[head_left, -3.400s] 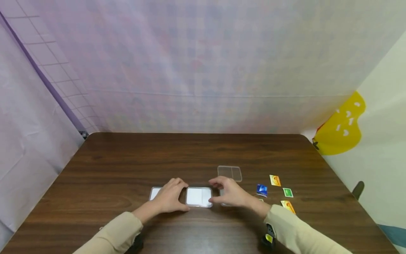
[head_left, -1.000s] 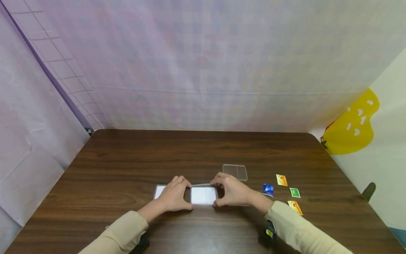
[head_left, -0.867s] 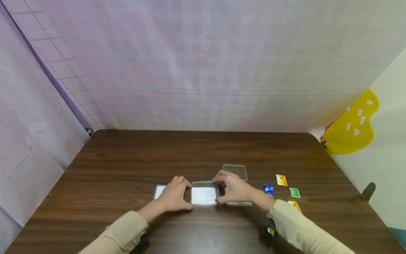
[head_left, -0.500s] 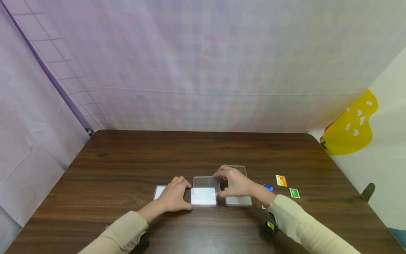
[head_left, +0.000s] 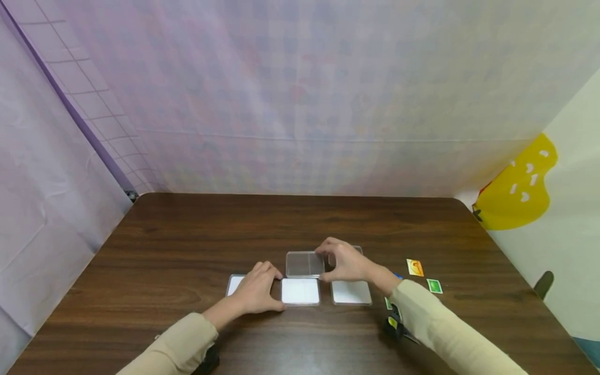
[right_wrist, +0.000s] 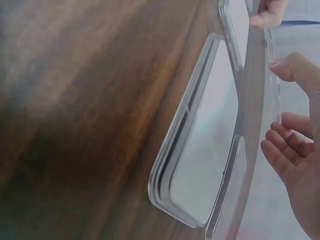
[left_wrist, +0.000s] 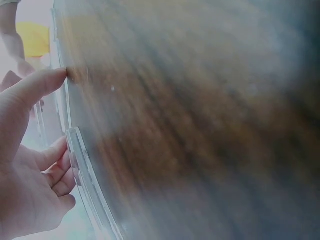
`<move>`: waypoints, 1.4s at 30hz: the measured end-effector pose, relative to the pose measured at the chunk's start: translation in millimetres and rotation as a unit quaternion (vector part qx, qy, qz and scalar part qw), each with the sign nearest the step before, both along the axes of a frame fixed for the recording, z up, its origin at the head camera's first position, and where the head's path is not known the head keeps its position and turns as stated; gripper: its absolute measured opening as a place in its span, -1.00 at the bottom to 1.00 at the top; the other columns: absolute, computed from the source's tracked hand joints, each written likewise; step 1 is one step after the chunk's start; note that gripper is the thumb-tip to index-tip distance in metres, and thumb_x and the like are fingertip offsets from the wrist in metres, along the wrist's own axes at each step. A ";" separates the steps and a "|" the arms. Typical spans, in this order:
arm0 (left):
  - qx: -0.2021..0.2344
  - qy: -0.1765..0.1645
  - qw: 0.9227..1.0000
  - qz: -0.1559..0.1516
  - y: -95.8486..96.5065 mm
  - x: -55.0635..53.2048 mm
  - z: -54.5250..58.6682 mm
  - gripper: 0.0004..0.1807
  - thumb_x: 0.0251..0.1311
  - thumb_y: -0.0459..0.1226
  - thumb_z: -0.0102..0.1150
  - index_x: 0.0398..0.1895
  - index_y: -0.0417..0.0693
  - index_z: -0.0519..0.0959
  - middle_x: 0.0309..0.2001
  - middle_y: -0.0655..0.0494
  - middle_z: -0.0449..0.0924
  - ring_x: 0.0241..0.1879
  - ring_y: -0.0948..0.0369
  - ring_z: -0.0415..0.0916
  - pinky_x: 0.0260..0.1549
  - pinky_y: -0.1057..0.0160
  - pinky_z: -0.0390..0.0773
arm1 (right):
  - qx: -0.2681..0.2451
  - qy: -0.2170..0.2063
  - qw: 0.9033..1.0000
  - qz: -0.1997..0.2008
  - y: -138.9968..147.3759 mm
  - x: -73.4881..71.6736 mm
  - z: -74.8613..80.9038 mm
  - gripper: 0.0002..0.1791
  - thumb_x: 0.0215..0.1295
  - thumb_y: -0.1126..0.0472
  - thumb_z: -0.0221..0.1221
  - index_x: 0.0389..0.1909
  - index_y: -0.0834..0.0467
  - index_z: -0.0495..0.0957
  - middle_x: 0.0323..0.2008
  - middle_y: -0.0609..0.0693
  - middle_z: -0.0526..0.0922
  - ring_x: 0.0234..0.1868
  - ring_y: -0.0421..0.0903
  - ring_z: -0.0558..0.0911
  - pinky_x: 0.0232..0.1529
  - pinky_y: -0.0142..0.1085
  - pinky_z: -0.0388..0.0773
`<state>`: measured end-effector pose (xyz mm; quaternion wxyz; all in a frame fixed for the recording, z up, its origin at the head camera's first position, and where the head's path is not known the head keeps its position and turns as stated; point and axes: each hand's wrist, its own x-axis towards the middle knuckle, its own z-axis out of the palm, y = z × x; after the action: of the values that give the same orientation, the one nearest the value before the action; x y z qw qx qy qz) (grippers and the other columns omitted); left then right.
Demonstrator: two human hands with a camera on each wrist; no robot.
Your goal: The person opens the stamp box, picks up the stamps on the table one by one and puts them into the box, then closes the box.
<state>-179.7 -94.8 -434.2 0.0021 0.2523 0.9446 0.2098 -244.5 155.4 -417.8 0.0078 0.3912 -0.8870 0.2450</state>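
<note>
Three shallow clear boxes with white inside lie in a row on the table. My left hand [head_left: 255, 291] covers part of the left box [head_left: 233, 284]; its thumb and forefinger grip the left end of the middle box [head_left: 300, 291] by the near and far edges. My right hand [head_left: 347, 263] pinches a clear lid [head_left: 304, 264] by its right end, thumb on the near edge. That lid is just beyond the middle box, which is uncovered. Below the right wrist lies the right box [head_left: 351, 293], also seen in the right wrist view [right_wrist: 205, 135].
Behind the right hand a second clear lid [head_left: 358, 250] lies on the table, partly hidden. To the right are small orange [head_left: 415, 267] and green [head_left: 435, 286] cards. The right sleeve [head_left: 422, 307] hides most of the other cards there. A patterned curtain [head_left: 300, 104] hangs behind the table.
The right hand has raised the clear lid off the middle box and carried it away from me, to the far side. The left hand has kept its place.
</note>
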 end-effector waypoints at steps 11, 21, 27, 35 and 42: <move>-0.004 -0.006 1.000 -0.001 0.4 -0.4 0.7 -0.36 -0.36 0.02 0.42 -0.19 -0.19 0.52 -0.24 0.07 0.42 -0.19 0.13 0.33 -0.21 0.17 0.43 | 0.009 -0.023 0.999 -0.042 -4.6 -15.5 -3.6 -0.41 -0.21 0.08 0.35 -0.08 0.26 0.53 -0.21 -0.01 0.50 -0.31 -0.17 0.48 -0.33 -0.41 0.45; -0.002 -0.006 1.000 -0.002 0.1 -0.5 0.4 -0.36 -0.35 0.02 0.43 -0.19 -0.19 0.52 -0.26 0.07 0.42 -0.21 0.14 0.32 -0.22 0.17 0.43 | 0.015 -0.041 0.998 -0.046 -9.6 -24.4 -7.1 -0.41 -0.18 0.09 0.35 -0.07 0.28 0.52 -0.20 0.02 0.50 -0.21 -0.11 0.52 -0.20 -0.30 0.50; -0.002 0.002 1.000 -0.002 0.4 -0.2 0.9 -0.36 -0.36 0.02 0.43 -0.20 -0.19 0.53 -0.27 0.08 0.42 -0.21 0.14 0.33 -0.22 0.18 0.43 | 0.032 -0.053 0.996 -0.056 -12.6 -28.1 -10.8 -0.41 -0.16 0.08 0.33 -0.05 0.28 0.52 -0.18 0.02 0.51 -0.17 -0.09 0.51 -0.12 -0.23 0.47; 0.001 0.003 1.000 -0.001 0.3 -0.1 0.5 -0.37 -0.38 0.01 0.43 -0.21 -0.19 0.53 -0.28 0.09 0.41 -0.22 0.15 0.32 -0.24 0.19 0.43 | 0.046 -0.054 0.996 -0.054 -16.4 -31.2 -12.7 -0.39 -0.17 0.07 0.33 -0.04 0.29 0.52 -0.17 0.01 0.51 -0.17 -0.11 0.49 -0.10 -0.24 0.45; 0.002 0.003 1.000 0.000 0.8 0.0 0.0 -0.37 -0.38 0.01 0.43 -0.22 -0.18 0.53 -0.28 0.09 0.42 -0.22 0.15 0.32 -0.24 0.18 0.43 | 0.056 -0.055 0.995 -0.059 -18.5 -31.7 -10.8 -0.37 -0.17 0.07 0.33 -0.02 0.30 0.50 -0.13 0.04 0.51 -0.13 -0.09 0.49 -0.05 -0.21 0.44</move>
<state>-179.7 -94.0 -434.2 -0.0012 0.2526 0.9443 0.2112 -276.3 136.9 -428.5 -0.0489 0.3241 -0.9198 0.2156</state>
